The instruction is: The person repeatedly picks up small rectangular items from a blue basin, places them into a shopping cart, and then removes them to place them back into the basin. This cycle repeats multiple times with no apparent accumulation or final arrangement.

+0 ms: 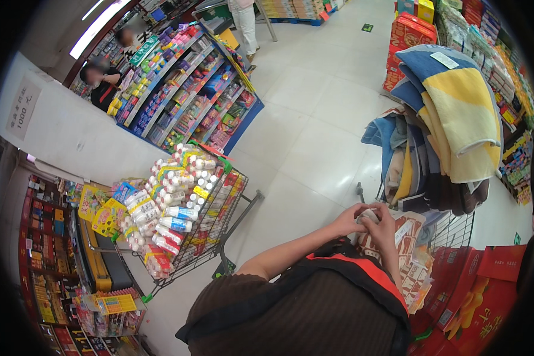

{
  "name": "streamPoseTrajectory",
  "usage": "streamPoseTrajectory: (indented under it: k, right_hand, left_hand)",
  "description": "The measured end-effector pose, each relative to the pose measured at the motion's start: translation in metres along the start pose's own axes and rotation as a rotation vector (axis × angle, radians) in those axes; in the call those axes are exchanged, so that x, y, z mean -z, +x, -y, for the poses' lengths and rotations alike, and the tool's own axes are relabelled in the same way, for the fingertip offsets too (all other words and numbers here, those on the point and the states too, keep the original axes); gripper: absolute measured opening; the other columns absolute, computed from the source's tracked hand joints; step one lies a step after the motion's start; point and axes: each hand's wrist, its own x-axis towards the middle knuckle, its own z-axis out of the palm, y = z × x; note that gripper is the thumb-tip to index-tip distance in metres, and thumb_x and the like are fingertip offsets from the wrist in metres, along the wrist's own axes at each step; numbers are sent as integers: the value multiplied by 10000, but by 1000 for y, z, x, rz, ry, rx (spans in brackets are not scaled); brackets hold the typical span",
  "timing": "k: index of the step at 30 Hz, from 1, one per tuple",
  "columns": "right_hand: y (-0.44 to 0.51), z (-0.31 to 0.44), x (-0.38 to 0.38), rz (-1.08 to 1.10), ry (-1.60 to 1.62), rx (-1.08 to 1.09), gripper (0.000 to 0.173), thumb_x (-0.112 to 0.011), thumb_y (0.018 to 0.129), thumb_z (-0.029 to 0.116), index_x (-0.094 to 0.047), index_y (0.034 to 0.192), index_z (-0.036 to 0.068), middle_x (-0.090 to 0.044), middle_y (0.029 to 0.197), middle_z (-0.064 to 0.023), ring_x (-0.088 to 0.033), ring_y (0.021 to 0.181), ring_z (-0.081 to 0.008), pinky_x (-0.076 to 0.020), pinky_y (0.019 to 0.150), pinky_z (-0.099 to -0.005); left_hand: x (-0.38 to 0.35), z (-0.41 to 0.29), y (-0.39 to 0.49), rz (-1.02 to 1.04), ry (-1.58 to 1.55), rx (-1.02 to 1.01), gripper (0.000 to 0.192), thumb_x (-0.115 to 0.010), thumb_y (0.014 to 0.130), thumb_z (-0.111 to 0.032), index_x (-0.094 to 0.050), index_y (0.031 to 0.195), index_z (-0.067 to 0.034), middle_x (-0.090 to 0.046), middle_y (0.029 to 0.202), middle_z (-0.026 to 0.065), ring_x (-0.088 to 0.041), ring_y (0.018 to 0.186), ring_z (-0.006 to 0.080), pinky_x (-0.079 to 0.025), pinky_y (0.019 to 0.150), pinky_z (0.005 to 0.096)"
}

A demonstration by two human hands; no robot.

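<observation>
My left hand [350, 219] and my right hand [381, 226] meet in front of my apron, fingers pinching a small greyish-white piece [368, 215] between them. Whether it is cloth or wrapping I cannot tell. Just below it lies a brown-and-white patterned textile [408, 231] with a white label, close against my right forearm. Beyond my hands, folded towels [460, 113] in blue, yellow and cream are piled high on a wire shopping cart [454, 229]. The top towel bears a white tag [444, 60].
To the left stands a wire cart [213, 233] heaped with bottled drinks [178, 191]. A candy rack [187, 93] is behind it. Red cartons [476, 289] sit at lower right, more boxes [411, 33] at upper right. Two people are behind the rack; another [244, 26] stands farther off.
</observation>
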Motion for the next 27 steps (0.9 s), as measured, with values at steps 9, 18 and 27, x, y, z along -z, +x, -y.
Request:
streamPoseTrajectory:
  k: [9, 18, 27]
  right_hand:
    - [6, 27, -3, -141, -405, 248, 483, -682, 769, 128, -504, 1206, 23, -586, 1077, -189, -540, 1035, -331, -433, 874, -388]
    - [-37, 18, -3, -361, -96, -45, 333, -584, 870, 85, -515, 1181, -12, -596, 1031, -131, -571, 964, -211, -435, 858, -307]
    - [-134, -16, -1, -835, 88, -219, 310, -455, 962, 145, -474, 1224, -21, -583, 1000, -98, -554, 900, -152, -441, 815, -277]
  left_hand:
    - [17, 7, 6, -74, 18, 264, 391, -675, 802, -108, -561, 1162, -8, -629, 1055, 63, -584, 936, 129, -468, 830, 290]
    - [41, 32, 22, -72, -99, 395, 330, -650, 857, -177, -580, 1132, -11, -640, 1030, 54, -608, 914, 141, -483, 813, 298]
    - [56, 49, 35, 35, -105, 494, 314, -656, 858, -187, -579, 1105, -10, -640, 1013, 59, -618, 887, 147, -498, 799, 320]
